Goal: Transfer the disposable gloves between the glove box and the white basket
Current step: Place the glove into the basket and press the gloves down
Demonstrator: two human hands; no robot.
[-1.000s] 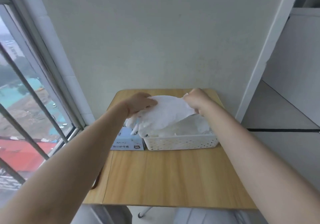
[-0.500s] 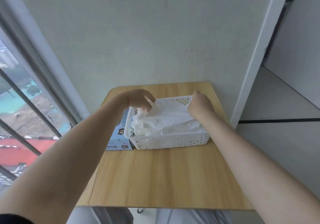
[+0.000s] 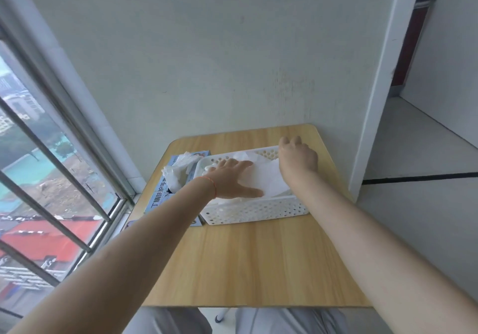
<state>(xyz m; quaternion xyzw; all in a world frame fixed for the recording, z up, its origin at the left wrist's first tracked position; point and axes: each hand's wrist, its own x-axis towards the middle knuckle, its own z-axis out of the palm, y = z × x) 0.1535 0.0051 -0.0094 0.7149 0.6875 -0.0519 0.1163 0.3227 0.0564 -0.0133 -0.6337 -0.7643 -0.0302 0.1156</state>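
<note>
A white perforated basket [image 3: 254, 210] stands on the wooden table, holding a pile of white disposable gloves [image 3: 269, 178]. My left hand [image 3: 231, 178] lies flat on the gloves, fingers straight and spread. My right hand [image 3: 297, 156] hovers over the basket's far right corner with loosely curled fingers, holding nothing. A blue glove box [image 3: 161, 199] lies against the basket's left side, and crumpled gloves [image 3: 177, 174] stick out of its opening.
The wooden table [image 3: 258, 261] stands against a pale wall. A barred window [image 3: 51, 178] runs along the left, close to the box. A white pillar [image 3: 375, 100] rises at the right, with a tiled floor beyond it.
Both hands lowered the glove they held stretched between them into the basket and let go. My left hand now presses flat on the pile; my right hand has lifted off to the far right.
</note>
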